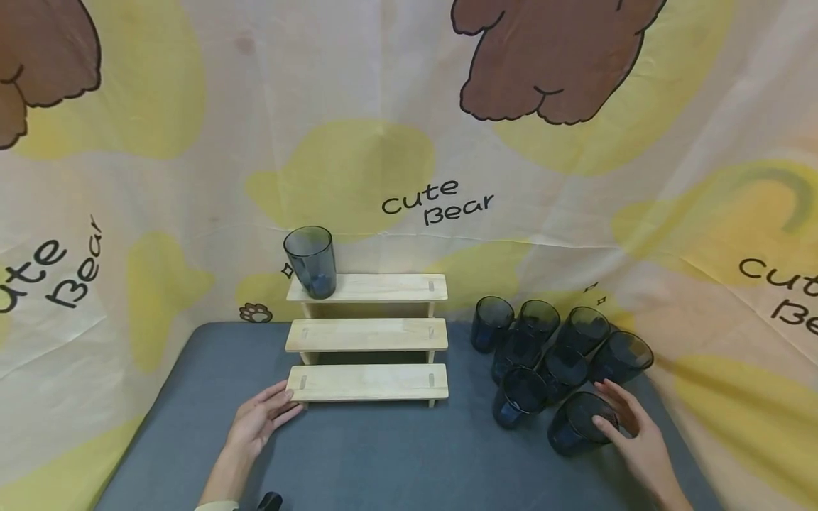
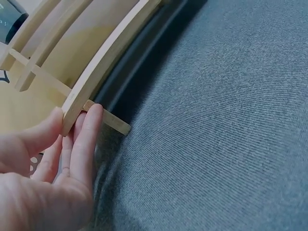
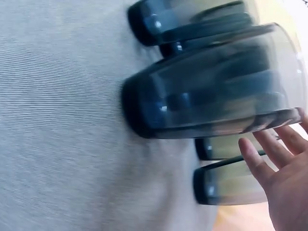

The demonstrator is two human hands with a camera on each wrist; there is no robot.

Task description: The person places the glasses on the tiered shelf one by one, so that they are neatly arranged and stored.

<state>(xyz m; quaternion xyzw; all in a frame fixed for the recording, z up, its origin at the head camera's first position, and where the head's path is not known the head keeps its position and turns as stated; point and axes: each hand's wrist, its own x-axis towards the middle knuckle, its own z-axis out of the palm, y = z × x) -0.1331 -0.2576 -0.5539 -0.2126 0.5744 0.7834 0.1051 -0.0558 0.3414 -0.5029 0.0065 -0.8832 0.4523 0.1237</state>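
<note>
A three-step wooden rack (image 1: 367,383) stands on the cloth-covered table. My left hand (image 1: 258,417) holds the left end of its lowest shelf, the thumb on the edge and the fingers underneath in the left wrist view. One smoky blue drinking glass (image 1: 311,262) stands upright on the top shelf's left end. On the right, my right hand (image 1: 635,433) is beside the nearest glass (image 1: 578,426), with thumb and fingers spread near its rim. In the right wrist view the fingers (image 3: 257,161) are fairly straight and not closed round that glass (image 3: 207,86). Whether they touch it I cannot tell.
Several more smoky glasses (image 1: 520,394) stand closely grouped to the right of the rack on the grey-blue table cloth (image 1: 396,461). A printed fabric backdrop (image 1: 358,177) hangs behind the table. A small black object (image 1: 271,501) shows at the bottom edge.
</note>
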